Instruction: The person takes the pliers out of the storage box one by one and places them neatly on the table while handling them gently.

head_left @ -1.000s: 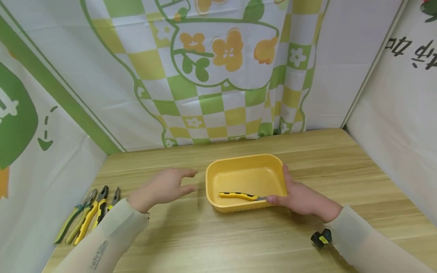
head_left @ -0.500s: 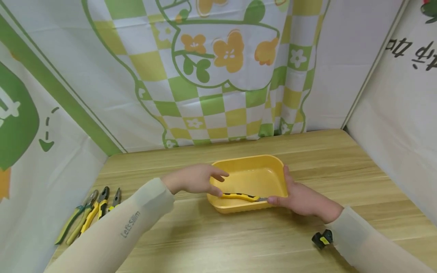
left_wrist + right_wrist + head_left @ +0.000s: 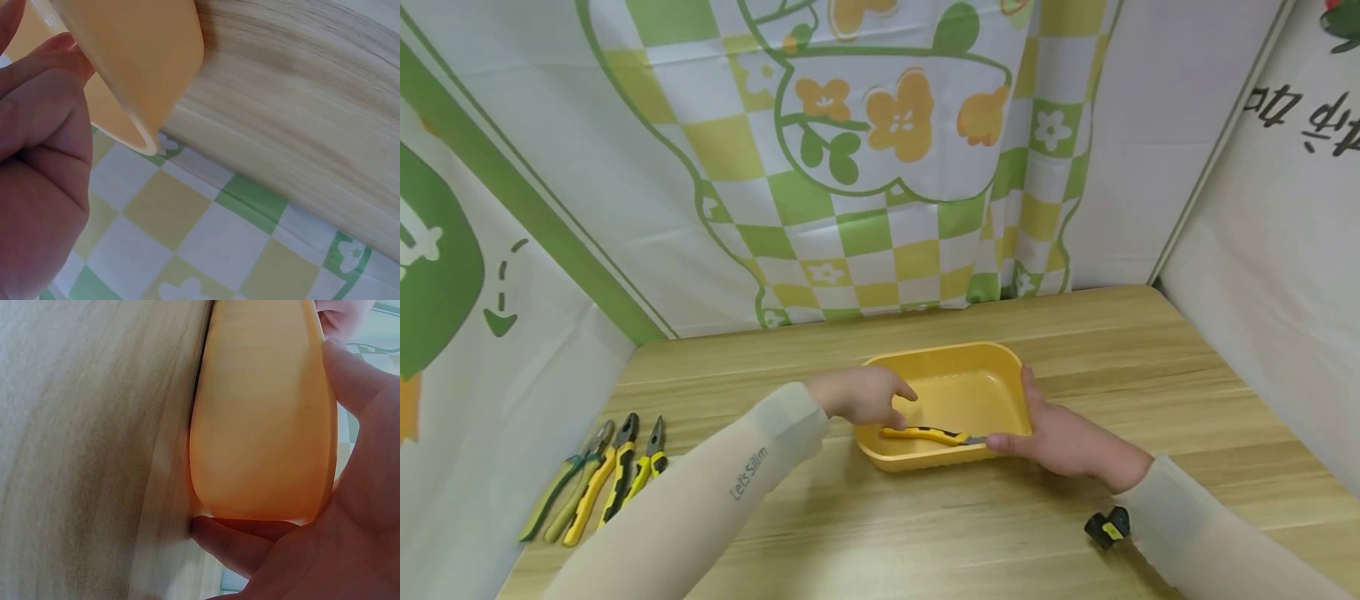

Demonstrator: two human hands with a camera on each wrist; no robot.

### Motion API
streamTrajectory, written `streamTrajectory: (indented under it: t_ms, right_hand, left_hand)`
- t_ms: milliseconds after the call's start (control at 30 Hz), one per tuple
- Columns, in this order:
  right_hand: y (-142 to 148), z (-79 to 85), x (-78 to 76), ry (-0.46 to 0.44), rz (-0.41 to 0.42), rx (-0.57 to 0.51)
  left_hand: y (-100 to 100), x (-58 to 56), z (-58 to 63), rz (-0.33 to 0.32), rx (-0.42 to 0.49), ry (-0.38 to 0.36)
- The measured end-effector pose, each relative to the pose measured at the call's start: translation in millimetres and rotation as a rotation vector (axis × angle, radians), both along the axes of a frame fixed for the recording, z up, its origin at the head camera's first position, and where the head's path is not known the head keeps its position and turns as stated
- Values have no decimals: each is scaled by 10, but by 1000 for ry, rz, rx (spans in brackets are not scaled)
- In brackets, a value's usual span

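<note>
A yellow plastic bin (image 3: 936,354) stands on the wooden table. Inside, along its near wall, lies a tool with a slim yellow-and-black handle (image 3: 925,433) and a grey metal end. My left hand (image 3: 868,396) reaches over the bin's left rim, its fingers extended and its thumb close over the handle's left end. My right hand (image 3: 1063,433) grips the bin's right end, thumb over the near rim by the tool's metal end. In the right wrist view, fingers of that hand wrap the end of the bin (image 3: 262,425). The left wrist view shows the bin's wall (image 3: 147,56) beside my left hand.
Several pliers (image 3: 617,471) with green or yellow-and-black handles lie side by side at the table's left; my left sleeve covers part of them. A small black object (image 3: 1107,527) sits by my right sleeve. A checkered curtain (image 3: 880,233) hangs behind the table (image 3: 880,533).
My left hand has moved right from beside the bin to inside it, over the tool's handle. My right hand keeps its grip on the bin's right end.
</note>
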State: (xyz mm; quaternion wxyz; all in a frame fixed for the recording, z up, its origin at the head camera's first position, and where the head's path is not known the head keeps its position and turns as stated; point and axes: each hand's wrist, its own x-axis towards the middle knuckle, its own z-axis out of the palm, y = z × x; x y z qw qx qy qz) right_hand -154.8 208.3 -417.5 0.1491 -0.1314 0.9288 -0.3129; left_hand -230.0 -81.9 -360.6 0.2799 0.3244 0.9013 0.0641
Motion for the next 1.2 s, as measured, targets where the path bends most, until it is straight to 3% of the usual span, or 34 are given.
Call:
streamTrajectory:
  t_ms: [533, 900, 1200]
  right_hand:
    - [-4, 2, 1, 3, -1, -8]
    - [-6, -3, -1, 2, 1, -10]
    - [-11, 27, 6, -14, 1, -8]
  left_hand:
    - [152, -34, -51, -70, -99, -11]
    - [222, -24, -51, -138, -189, 38]
    - [239, -16, -69, -80, -201, 19]
